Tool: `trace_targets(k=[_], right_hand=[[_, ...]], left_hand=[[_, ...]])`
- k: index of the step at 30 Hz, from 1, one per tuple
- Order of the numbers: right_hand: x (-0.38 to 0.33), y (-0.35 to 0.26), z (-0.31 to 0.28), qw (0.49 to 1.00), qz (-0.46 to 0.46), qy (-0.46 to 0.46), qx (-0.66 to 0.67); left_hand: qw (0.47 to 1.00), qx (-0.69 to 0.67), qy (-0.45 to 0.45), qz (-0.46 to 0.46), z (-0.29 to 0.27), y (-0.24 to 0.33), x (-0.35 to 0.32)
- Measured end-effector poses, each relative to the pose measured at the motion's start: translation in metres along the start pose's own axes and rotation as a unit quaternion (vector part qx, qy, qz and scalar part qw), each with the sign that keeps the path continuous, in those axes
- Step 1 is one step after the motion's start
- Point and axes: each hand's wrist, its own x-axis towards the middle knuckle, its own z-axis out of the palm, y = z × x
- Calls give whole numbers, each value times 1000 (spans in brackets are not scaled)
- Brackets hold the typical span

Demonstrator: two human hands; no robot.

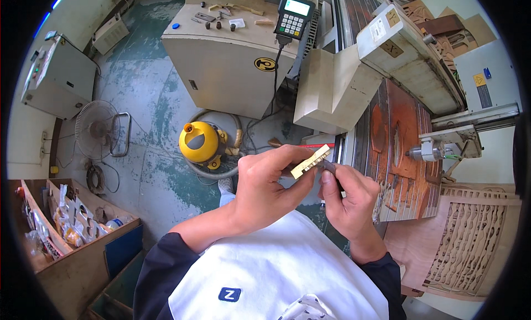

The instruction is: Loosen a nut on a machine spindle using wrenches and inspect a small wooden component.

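Observation:
My left hand (268,181) grips a small pale yellow piece (311,161), apparently wood, with notches along one edge. It is tilted up in front of my chest, with the thumb and fingers closed round its left side. My right hand (352,201) is closed right beside it, thumb and fingers pinching a small dark grey thing (329,166) against or close to the notched edge. Most of that dark thing is hidden by the fingers, so its kind cannot be made out. Both hands are above the floor, clear of any bench.
Ahead stands a beige cabinet (221,73) with small tools and a handheld controller (295,16) on top. A yellow vacuum cleaner (200,141) and a fan (97,129) stand left. A cutting machine's bed (401,192) and a cut-out wooden panel (470,242) lie right; a wooden bin (77,267), lower left.

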Motion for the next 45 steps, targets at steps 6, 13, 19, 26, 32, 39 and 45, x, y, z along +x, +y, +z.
trace_targets(k=[6,13,19,26,32,39,45], right_hand=[[13,2,3,1000,9,-4,10],[24,5,2,993,73,-30,92],[36,14,-4,969,112,-81,206],[45,25,-10,907,198,-127,350],[53,30,-17,758,305,-170,551],[53,31,-23,833,252,-86,486],[58,32,-26,870,219,-84,434]], left_hand=[[999,30,18,33,-1,-1,12],[997,28,32,64,-2,-8,24],[997,27,28,60,-1,-13,31],[998,5,32,59,2,-17,40],[996,-88,5,-23,4,-15,46],[917,-330,-66,-213,0,-10,57],[880,-375,-107,-272,-2,-15,66]])
